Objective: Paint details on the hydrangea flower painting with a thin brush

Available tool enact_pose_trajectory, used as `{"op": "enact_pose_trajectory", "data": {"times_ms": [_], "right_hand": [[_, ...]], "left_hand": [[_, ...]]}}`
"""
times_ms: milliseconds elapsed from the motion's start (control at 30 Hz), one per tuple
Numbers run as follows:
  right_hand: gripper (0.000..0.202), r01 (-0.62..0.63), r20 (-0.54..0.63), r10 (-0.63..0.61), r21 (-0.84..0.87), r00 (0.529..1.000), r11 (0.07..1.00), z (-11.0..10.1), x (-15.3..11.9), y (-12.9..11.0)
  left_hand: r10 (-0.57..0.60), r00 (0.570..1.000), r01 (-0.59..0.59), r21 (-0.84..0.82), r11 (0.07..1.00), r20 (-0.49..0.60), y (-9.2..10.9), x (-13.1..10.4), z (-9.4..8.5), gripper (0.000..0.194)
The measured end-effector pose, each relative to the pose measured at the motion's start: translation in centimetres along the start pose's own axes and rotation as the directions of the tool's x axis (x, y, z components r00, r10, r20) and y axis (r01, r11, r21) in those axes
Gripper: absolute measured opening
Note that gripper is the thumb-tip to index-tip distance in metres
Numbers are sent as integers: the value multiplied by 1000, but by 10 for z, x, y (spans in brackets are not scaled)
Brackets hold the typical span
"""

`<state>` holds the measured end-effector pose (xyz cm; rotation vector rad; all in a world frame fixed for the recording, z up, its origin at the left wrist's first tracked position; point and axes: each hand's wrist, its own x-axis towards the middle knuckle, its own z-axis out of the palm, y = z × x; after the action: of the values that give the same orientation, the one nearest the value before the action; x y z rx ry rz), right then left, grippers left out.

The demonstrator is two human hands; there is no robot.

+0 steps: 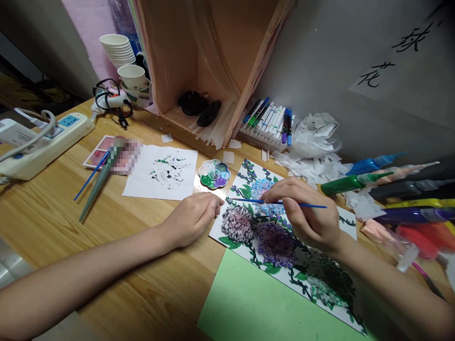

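My right hand [307, 213] pinches a thin blue paintbrush [314, 206] over a painted panel [217, 232]. The brush lies nearly level, its tip pointing left near the panel's left edge. Textured flowers in pink-black, purple, blue and green cover the white panel, with dark green leafy vines around them. Part of the flowers is hidden under my right hand and its shadow. Closed into a loose fist, my left hand [190, 219] rests at the panel's left edge, close to the brush tip. Behind it sits a flower-shaped paint palette [214, 175] with green, purple and blue paint.
A green sheet [245, 293] lies under the panel. Left are paint-smeared paper [159, 184], another blue brush [90, 176] and a power strip [76, 124]. Markers [272, 121], crumpled tissue [318, 163] and paint bottles [350, 183] line the right. An open box [170, 71] stands behind.
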<state>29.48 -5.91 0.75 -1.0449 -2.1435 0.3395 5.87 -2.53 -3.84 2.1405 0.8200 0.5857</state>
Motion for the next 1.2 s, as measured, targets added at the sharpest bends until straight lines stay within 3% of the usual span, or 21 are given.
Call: {"op": "enact_pose_trajectory", "data": {"times_ms": [133,633,800,1000,1200], "right_hand": [[21,13,61,-11,-21,998,1000,2,3,0],[23,-25,49,26,-26,998,999,2,1,4],[25,-61,-100,63,17,993,998,3,5,6],[25,-70,11,72,-78,997,994,11,21,12],[33,-145,-146,153,66,977,987,1,10,13]], "left_hand": [[-9,1000,9,-3,1000,4,1,0,0,40],[-12,1000,12,-6,1000,5,0,-1,0,40],[-8,1000,8,4,1000,1,0,-1,-1,40],[-9,1000,9,1,1000,-9,-1,-1,0,40],[-13,1000,13,-4,1000,-9,-1,-1,0,40]]}}
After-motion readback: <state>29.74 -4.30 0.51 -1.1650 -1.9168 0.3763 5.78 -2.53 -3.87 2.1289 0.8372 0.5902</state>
